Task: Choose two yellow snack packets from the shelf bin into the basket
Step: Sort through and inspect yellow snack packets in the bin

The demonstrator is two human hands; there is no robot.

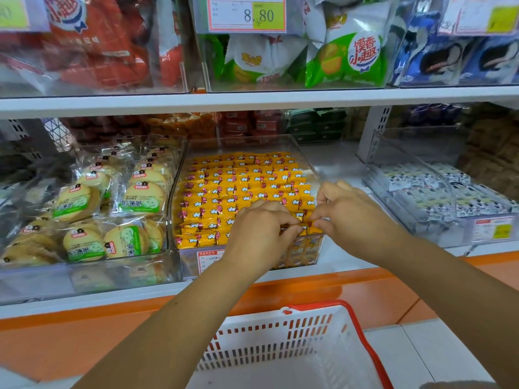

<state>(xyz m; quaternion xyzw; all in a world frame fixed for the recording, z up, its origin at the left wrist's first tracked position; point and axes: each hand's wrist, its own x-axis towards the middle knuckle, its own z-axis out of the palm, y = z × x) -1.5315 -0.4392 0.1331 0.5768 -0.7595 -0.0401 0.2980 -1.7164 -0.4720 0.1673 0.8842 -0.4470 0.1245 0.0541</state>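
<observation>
Presently, yellow packets (306,228) are pinched by left hand (257,233) and right hand (346,217); none seen in basket (266,346) below them.

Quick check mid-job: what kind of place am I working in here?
Most likely a grocery shop's snack aisle: a clear bin stocked with rows of yellow snack packets on the shelf, a price tag reading 8.80 above, and a red-rimmed shopping basket below.
</observation>
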